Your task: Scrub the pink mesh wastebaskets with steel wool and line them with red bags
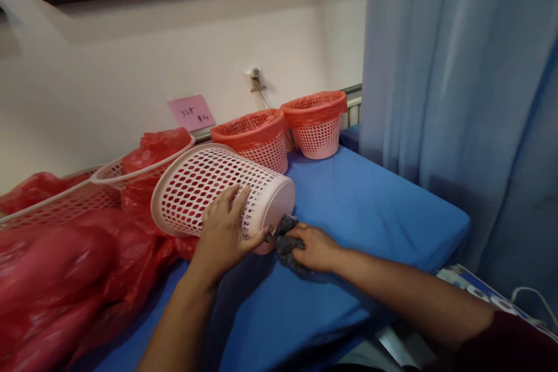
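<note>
Basket (218, 171) on its side on sheet (370, 215), base toward 3 o'clock. Left hand (223, 226): fingers spread against it; right hand (319, 247): fingers closed around cloth (288, 251). Probably light, springy plastic; best held at 9 o'clock rim (157, 212).

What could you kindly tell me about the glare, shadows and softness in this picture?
Head view: light glints off the red bags at lower left; head view: a dark shadow lies on the blue cover below the tipped basket; head view: the curtain looks slightly soft.
</note>
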Demonstrator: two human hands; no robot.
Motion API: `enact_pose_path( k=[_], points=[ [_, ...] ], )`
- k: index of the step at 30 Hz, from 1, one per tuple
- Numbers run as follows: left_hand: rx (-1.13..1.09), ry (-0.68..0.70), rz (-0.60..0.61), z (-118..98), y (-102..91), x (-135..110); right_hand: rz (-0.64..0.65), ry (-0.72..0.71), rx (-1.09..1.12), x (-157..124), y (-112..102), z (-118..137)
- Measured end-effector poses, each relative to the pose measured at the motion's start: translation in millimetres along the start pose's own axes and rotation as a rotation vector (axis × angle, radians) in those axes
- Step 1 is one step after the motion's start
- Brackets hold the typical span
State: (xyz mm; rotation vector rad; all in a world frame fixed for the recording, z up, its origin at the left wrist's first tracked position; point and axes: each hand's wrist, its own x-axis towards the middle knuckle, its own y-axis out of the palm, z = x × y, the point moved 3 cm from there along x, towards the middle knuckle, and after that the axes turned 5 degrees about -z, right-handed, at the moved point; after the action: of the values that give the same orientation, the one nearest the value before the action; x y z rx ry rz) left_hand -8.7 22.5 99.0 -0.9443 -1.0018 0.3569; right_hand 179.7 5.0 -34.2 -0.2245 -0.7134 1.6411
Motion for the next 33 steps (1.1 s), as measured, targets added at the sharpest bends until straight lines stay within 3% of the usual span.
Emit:
enact_pose_path(
  k=[4, 7, 9, 13, 15, 17, 19, 22, 24, 25, 28, 30, 33],
  points=[
    [-0.019, -0.004, -0.006, 0.1, -0.7, -1.1, -0.150, 0.153, 0.097, 15.2, -5.5, -15.8],
    [-0.022, -0.001, 0.000, 1.1, -1.3, -2.0, -0.074, 0.087, 0.182, 17.0, -3.3, -13.5],
    [-0.030, 0.002, 0.005, 2.3, -1.4, -2.4, -0.094, 0.086, 0.296, 17.7, -8.9, -9.9],
    [-0.051, 0.016, 0.007, 4.5, -1.1, -2.3, -0.484, 0.220, 0.474, 27.7, -38.7, -2.5],
    [-0.061, 0.018, 0.008, 5.3, -0.9, -2.0, -0.658, 0.130, 0.439, 30.3, -47.3, 9.5],
    [-0.069, 0.016, 0.005, 5.9, -0.8, -2.3, -0.723, -0.060, 0.333, 24.9, -44.3, 25.6],
    [-0.075, 0.014, 0.002, 6.5, -1.0, -3.2, -0.652, -0.263, 0.219, 11.4, -31.6, 38.7],
    [-0.088, 0.014, -0.001, 6.9, -1.8, -5.5, -0.327, -0.518, 0.029, -13.9, -9.4, 44.1],
    [-0.095, 0.015, -0.008, 7.0, -2.2, -6.7, -0.091, -0.591, -0.104, -25.7, -2.2, 37.6],
    [-0.096, 0.013, -0.012, 7.1, -2.4, -7.1, -0.038, -0.587, -0.149, -28.2, -3.0, 33.0],
    [-0.097, 0.009, -0.007, 7.5, -1.4, -7.6, -0.124, -0.586, -0.185, -25.3, -16.0, 25.9],
    [-0.099, 0.006, -0.007, 7.7, -0.7, -7.6, -0.164, -0.695, -0.236, -20.8, -20.5, 28.2],
    [-0.100, -0.007, -0.019, 7.7, -0.9, -7.7, -0.037, -0.839, -0.396, -13.5, -14.5, 28.6]
  ],
)
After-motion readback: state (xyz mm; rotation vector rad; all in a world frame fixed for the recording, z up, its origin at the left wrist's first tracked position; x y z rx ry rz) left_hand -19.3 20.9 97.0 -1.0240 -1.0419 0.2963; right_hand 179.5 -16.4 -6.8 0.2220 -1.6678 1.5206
